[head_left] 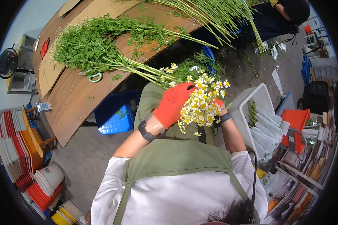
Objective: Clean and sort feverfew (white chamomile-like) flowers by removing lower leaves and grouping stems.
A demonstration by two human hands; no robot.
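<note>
A bunch of small white daisy-like flowers with yellow centres (201, 103) is held up before my apron, its heads toward me. My left hand (173, 103), in a red-orange glove, is closed around the bunch from the left side. Behind the blossoms on the right is my right hand (217, 102); only a bit of red glove and the wrist show, and its fingers are hidden. Close to my left hand, the cut ends of long green stems (139, 67) stick out over the table edge. Their leafy tops lie on the wooden table (77, 101).
Green-handled scissors (95, 77) lie on the table, near cardboard sheets. More long stems (214, 17) spread at the back. A blue crate (114, 112) stands below the table. At right, a white bin (234, 107) holds wrapped bunches (266, 131). Another person (289, 11) is far right.
</note>
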